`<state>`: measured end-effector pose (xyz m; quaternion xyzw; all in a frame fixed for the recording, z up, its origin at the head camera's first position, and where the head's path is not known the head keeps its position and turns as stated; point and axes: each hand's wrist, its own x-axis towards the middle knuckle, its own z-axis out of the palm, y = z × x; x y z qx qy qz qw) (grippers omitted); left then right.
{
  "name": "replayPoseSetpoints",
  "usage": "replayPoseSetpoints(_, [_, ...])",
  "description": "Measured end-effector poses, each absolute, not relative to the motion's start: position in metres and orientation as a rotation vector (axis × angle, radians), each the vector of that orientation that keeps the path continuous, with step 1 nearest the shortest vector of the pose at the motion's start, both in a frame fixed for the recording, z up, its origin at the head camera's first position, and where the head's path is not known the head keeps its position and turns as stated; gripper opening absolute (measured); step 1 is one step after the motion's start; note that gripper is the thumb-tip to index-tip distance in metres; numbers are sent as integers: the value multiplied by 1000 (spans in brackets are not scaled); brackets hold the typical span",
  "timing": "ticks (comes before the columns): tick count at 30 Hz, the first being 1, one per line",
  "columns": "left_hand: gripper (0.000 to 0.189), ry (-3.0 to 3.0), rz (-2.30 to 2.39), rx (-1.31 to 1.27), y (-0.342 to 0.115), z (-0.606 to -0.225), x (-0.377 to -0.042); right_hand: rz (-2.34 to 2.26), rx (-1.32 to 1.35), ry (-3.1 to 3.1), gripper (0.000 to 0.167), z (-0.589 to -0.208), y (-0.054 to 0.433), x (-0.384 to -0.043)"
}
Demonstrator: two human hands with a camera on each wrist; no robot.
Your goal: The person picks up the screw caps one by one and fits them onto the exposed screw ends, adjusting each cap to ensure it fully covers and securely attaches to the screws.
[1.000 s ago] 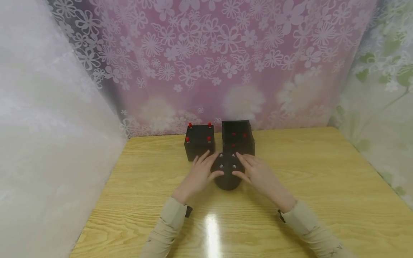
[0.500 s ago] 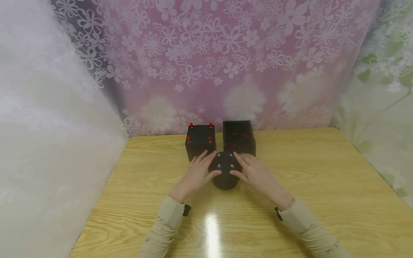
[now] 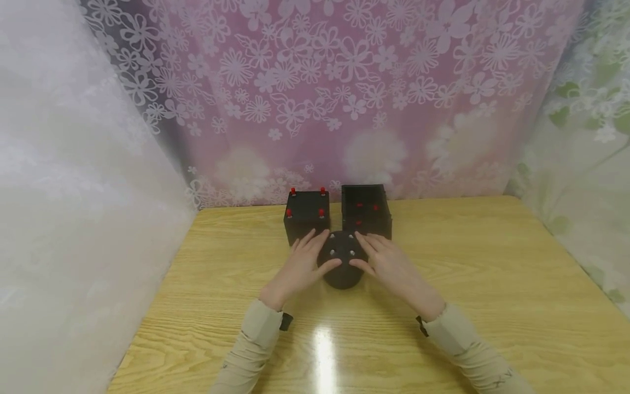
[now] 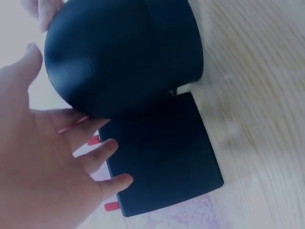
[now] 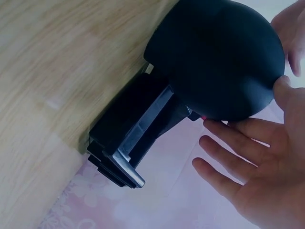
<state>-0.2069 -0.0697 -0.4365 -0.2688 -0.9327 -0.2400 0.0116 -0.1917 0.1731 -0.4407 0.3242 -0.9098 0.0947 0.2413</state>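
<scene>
A black cylinder (image 3: 343,273) with several silver studs on its flat top stands upright in the head view, between my two hands. My left hand (image 3: 297,271) holds its left side, thumb at the near rim and forefinger at the far rim; the other fingers spread toward a square black box (image 3: 306,207) with red knobs on top. On the opposite side my right hand (image 3: 396,268) holds the cylinder the same way. Both wrist views show the cylinder's smooth side and the thumbs at its rim. An open-topped black box (image 3: 366,232) stands just behind, with red pieces inside.
The wooden table (image 3: 206,306) extends to both sides and in front of the hands. A pink floral curtain (image 3: 315,109) hangs right behind the boxes. Pale sheets (image 3: 98,191) line the left and right sides.
The cylinder has shifted slightly left relative to the boxes, and the right hand has moved left with it. Both hands keep their hold. The boxes stay in place while the view drifts slightly.
</scene>
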Motion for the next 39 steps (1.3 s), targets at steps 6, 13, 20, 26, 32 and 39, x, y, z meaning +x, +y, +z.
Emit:
replayPoseSetpoints(6, [81,-2934,-684,-757,-64,-437,-204,275,883,-2531,70,-441,173,-191])
replayPoseSetpoints(13, [84,-2885,-514,-705,-61,-441,-199,260,897,-2511,70,-439,170,-192])
replayPoseSetpoints(20, [83,-2826,-423,-681,-60,-446,-196,252,924,-2495,71,-442,170,-193])
replayPoseSetpoints(26, [83,-2830,-443,-668,-60,-450,-195,304,956,-2523,70,-442,174,-195])
replayPoseSetpoints(32, [83,-2813,-446,-672,-59,-450,-195,364,978,-2555,69,-441,181,-201])
replayPoseSetpoints(39, [84,-2800,-425,-672,-55,-453,-198,425,951,-2537,47,-430,189,-222])
